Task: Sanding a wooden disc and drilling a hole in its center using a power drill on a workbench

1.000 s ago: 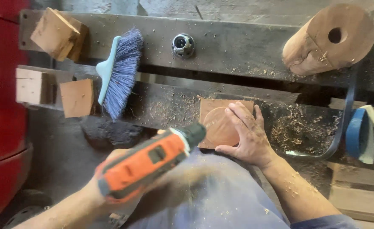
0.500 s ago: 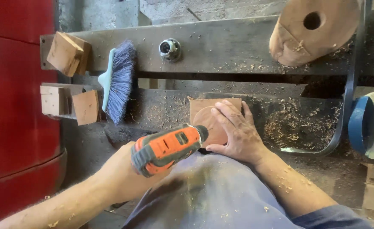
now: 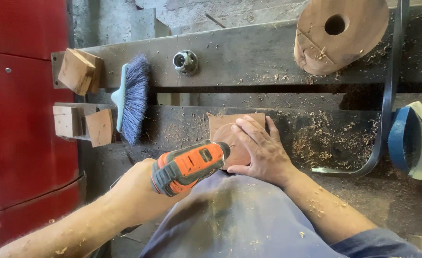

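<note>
At the centre of the frame, low over the desk [image 3: 287,57], my left hand [image 3: 137,193] is wrapped tight around the grip of the orange drill [image 3: 189,166], fingers fully closed on it, its dark nose angled toward the wooden piece [image 3: 230,131] so the tip comes in from the left side. My right hand [image 3: 261,153] lies flat and spread on that wooden piece, fingers open and pressing down rather than gripping, which I judge keeps it from spinning or sliding under the drill. The piece sits on the lower rail of the desk, just above my lap, with shavings scattered to its right.

In the upper left, three wooden blocks [image 3: 79,71] rest at the rail ends, and a blue brush [image 3: 132,98] lies beside them, bristles across the gap, near enough to sweep dust. A metal fitting [image 3: 185,62] sits on the upper rail. At upper right a round wooden disc [image 3: 337,33] with a hole leans on the desk, well apart from my hands. A red cabinet [image 3: 24,119] fills the left edge.
</note>
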